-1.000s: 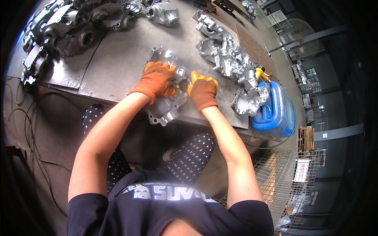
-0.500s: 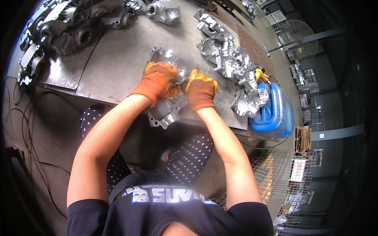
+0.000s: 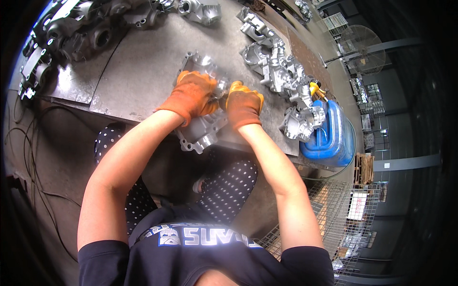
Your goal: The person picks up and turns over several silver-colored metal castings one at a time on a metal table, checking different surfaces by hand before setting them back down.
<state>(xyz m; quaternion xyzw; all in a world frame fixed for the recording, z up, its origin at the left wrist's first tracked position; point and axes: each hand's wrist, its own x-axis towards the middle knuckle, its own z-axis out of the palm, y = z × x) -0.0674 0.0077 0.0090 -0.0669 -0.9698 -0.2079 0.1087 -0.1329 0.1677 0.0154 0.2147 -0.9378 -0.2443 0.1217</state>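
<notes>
A silvery cast-metal housing (image 3: 200, 136) lies at the near edge of the metal-topped table (image 3: 138, 81), its lower end jutting past that edge. My left hand (image 3: 193, 94), in an orange work glove, is closed over the middle of the housing and hides that part. Beyond the knuckles its far end shows, with bolt holes and round bosses. My right hand (image 3: 244, 104), gloved alike, is closed in a fist right beside the housing, thumb on top. Whatever that fist grips is hidden by the fingers and blurred.
Similar castings (image 3: 272, 62) form a row on the right, ending in a separate casting (image 3: 303, 123) near a blue plastic container (image 3: 329, 136). A yellow-handled tool (image 3: 316, 89) lies there. More castings (image 3: 81, 35) are heaped far left. Cables (image 3: 36, 167) trail over the floor; a wire-mesh cage (image 3: 319, 209) stands right.
Both hands have stayed at the same housing with only slight shifts. My left hand sits a touch farther up, and the whole view has tilted slightly.
</notes>
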